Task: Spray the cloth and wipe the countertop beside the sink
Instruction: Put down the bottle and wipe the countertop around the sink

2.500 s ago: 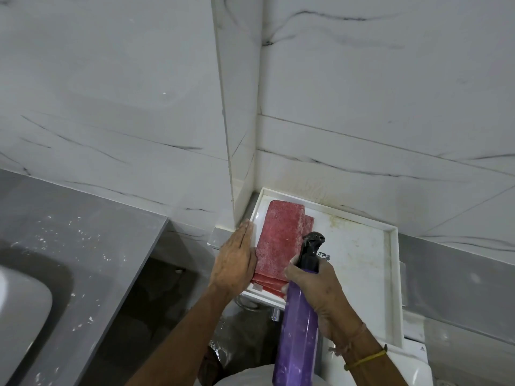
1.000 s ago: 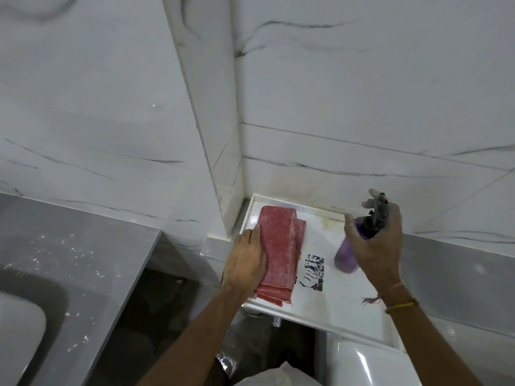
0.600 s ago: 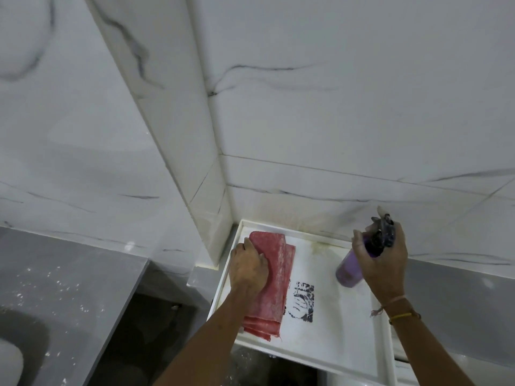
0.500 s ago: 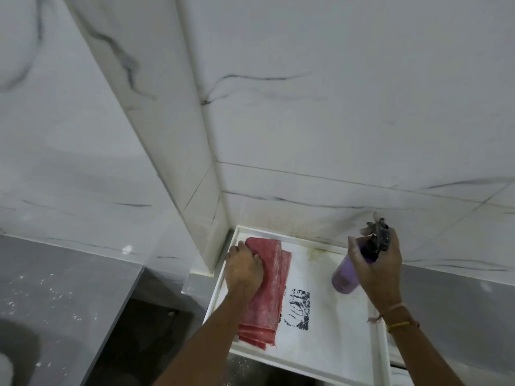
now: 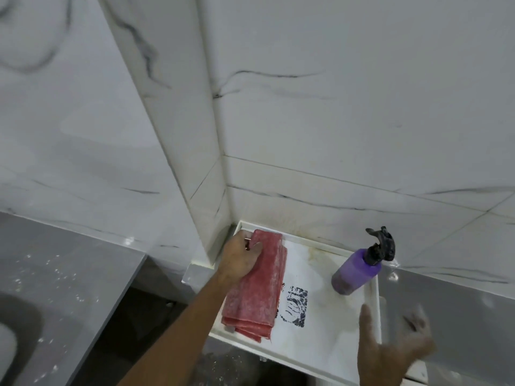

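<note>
A folded red cloth (image 5: 257, 285) lies on the left side of a white tray-like ledge (image 5: 315, 341) in the wall corner. My left hand (image 5: 241, 259) grips the cloth's far left edge, thumb on top. A purple spray bottle (image 5: 355, 273) with a black trigger head stands by itself at the tray's far right corner. My right hand (image 5: 390, 349) hovers below the bottle, blurred, fingers spread and holding nothing. The grey countertop (image 5: 61, 274) speckled with white bits lies at the left, with the sink (image 5: 8, 338) at the lower left edge.
White marble-patterned wall tiles rise behind, with a projecting wall corner (image 5: 206, 218) just left of the tray. A dark printed mark (image 5: 294, 305) sits on the tray beside the cloth. A dark gap (image 5: 156, 324) separates the countertop from the tray.
My right hand set the spray bottle down at the tray's far right corner, let go and drew back. My left hand slid up the cloth and closed on its far edge.
</note>
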